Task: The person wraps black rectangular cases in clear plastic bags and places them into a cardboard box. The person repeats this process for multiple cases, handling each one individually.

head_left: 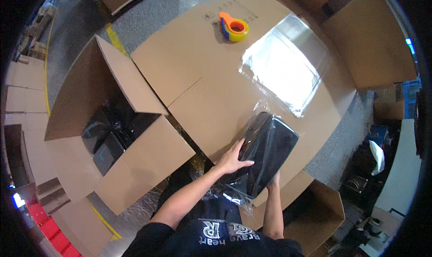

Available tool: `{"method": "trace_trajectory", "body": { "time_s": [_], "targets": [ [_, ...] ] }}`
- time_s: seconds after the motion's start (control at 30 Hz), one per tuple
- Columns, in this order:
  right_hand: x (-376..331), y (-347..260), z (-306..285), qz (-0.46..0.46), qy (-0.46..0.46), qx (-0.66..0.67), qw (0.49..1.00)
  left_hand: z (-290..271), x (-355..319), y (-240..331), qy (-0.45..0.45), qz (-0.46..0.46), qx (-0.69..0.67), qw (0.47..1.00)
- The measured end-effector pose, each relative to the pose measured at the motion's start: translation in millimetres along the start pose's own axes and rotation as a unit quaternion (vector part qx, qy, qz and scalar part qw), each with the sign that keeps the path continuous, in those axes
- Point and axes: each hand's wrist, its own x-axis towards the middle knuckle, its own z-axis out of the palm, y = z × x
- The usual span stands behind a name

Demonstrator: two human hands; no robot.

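Note:
A black, flat rectangular case with rounded corners (275, 144) is tilted in front of me, partly inside a clear plastic bag (261, 107) whose loose film sticks out at both ends. My left hand (233, 159) grips its left side, the thumb lying over the film. At the lower right edge, my right hand (274, 181) holds the case from beneath; most of its fingers are hidden behind it. Beyond the case, a stack of shiny clear bags (285, 63) lies on a cardboard-covered work surface (189, 72).
An orange and yellow tape dispenser (235, 28) sits near the far edge. To my left stands an open carton (74, 97) with black wrapped items (108, 142) inside. Another open carton (321, 207) is at lower right. A raised cardboard flap (371, 41) borders the far right.

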Motion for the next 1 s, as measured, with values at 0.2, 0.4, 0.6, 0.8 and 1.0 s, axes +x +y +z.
{"method": "trace_trajectory", "body": {
  "time_s": [0.2,0.4,0.6,0.8,1.0],
  "targets": [
    [-73.3,-6.3,31.5,-0.251,0.336,-0.273,0.866,-50.4,-35.6,-42.5,-0.068,0.128,-0.051,0.988],
    [-180.8,84.8,61.5,-0.397,-0.200,-0.694,0.566,-50.7,-125.2,-112.7,-0.134,-0.103,0.181,0.969],
    [-186.3,148.1,125.8,-0.344,-0.056,-0.640,0.684,-76.7,-146.4,-138.9,-0.069,-0.125,0.059,0.988],
    [-166.7,171.9,185.2,-0.336,-0.069,-0.580,0.738,-85.0,-146.4,-142.3,-0.070,-0.128,-0.030,0.989],
    [-176.6,181.4,196.7,-0.345,-0.056,-0.542,0.764,-85.5,-142.3,-127.9,-0.072,-0.115,0.143,0.980]
  ]
}}
